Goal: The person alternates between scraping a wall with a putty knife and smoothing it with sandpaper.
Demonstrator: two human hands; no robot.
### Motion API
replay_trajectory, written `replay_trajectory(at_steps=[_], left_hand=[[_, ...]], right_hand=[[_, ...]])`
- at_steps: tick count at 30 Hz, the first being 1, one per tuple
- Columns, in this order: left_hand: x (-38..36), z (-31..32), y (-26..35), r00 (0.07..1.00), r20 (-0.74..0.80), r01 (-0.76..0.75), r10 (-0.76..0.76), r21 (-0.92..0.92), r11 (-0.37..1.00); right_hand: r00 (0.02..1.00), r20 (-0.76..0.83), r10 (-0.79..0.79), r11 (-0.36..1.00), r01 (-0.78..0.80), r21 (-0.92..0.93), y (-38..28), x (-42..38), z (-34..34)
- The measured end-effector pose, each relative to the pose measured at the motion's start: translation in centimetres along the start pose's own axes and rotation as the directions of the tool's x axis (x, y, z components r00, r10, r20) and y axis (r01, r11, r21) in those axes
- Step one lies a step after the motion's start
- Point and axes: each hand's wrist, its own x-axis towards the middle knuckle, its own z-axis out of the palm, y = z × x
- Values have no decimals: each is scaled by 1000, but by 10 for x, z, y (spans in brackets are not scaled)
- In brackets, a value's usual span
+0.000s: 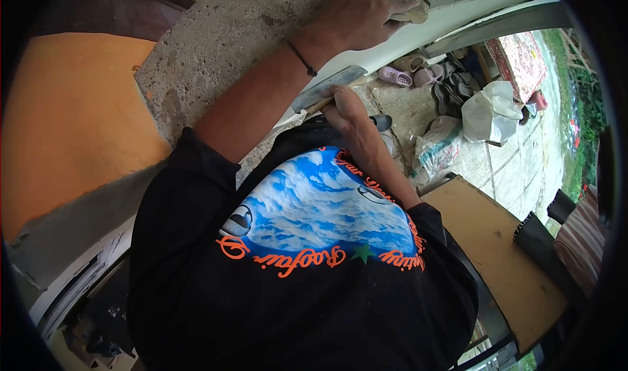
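Note:
My left hand (369, 14), a dark band at its wrist, is at the top of the view over a rough grey concrete ledge (222, 37). Its fingers curl over a flat tan piece (413, 8) at the ledge's pale edge, and the hand covers most of that piece. Lower down, my right hand (345, 112) is closed round the wooden handle (318, 106) of a trowel. Its long grey metal blade (330, 88) lies along the pale side face just below the ledge. The fingers of this hand are partly hidden behind its back.
Orange wall surface (78, 122) borders the ledge at left. On the concrete floor to the right are several shoes (428, 76), a white sack (492, 112) and a printed plastic bag (437, 145). A brown board (497, 253) stands close at my right side.

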Motion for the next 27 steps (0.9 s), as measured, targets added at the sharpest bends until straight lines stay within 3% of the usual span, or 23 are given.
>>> replay_trajectory(at_steps=[5, 7, 11, 16, 20, 23, 25, 27], left_hand=[[0, -1, 0, 1000, 11, 0, 0, -13, 1000], [0, 0, -3, 1000, 1, -17, 17, -8, 1000], [0, 0, -1, 1000, -8, -7, 7, -10, 1000], [2, -1, -3, 1000, 4, 0, 0, 5, 1000], [0, -4, -3, 999, 35, 12, -11, -21, 1000], [1, -4, -2, 999, 39, 4, -4, -5, 1000], [-1, -3, -2, 999, 50, 9, -9, 3, 1000], [0, -2, -2, 999, 40, 24, -24, -6, 1000]], right_hand=[[998, -23, 50, 996, -51, -71, 13, 22, -11], [999, 47, 27, 999, -25, -45, 13, 5, 4], [998, 21, 64, 992, -61, -107, 8, -5, 11], [996, 84, 33, 999, -35, 29, 9, -9, 11], [998, 52, 47, 998, -45, -38, 8, 3, 2], [997, 33, 73, 996, -75, 57, -2, 5, 4], [993, 109, 46, 997, -53, 57, -5, 4, 0], [998, 48, 33, 998, -36, 61, -11, 6, 0]])
